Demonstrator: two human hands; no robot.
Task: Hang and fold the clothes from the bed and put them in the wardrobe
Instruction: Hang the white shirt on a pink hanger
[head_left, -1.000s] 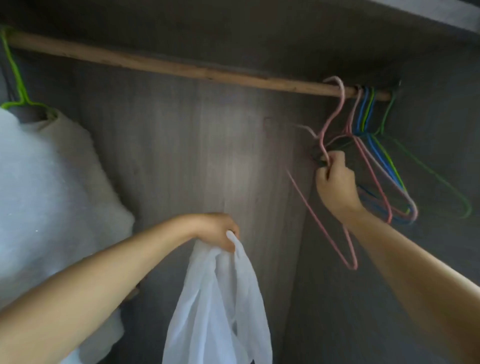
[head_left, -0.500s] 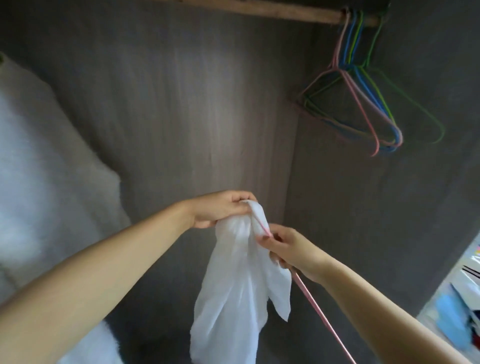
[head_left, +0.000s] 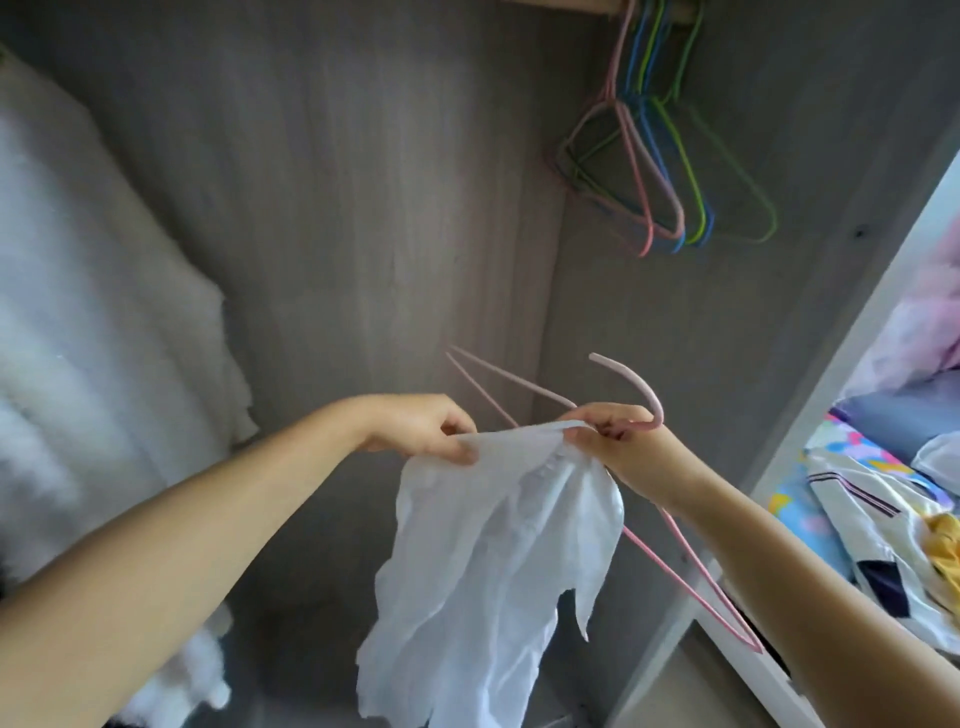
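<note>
At centre frame, both hands work a white garment (head_left: 493, 561) onto a pink hanger (head_left: 649, 410).
Left hand (head_left: 421, 428) pinches the top hem; right hand (head_left: 618, 441) grips hanger neck and cloth together. Thin, limp, light fabric likely slips, so hold it by the shoulder seams. Spare hangers (head_left: 670, 171) hang upper right.

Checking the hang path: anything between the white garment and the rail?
Nothing visible. The garment and pink hanger are held in the left hand and right hand; open space lies above to the rail. Spare hangers bunch at its right end.
</note>
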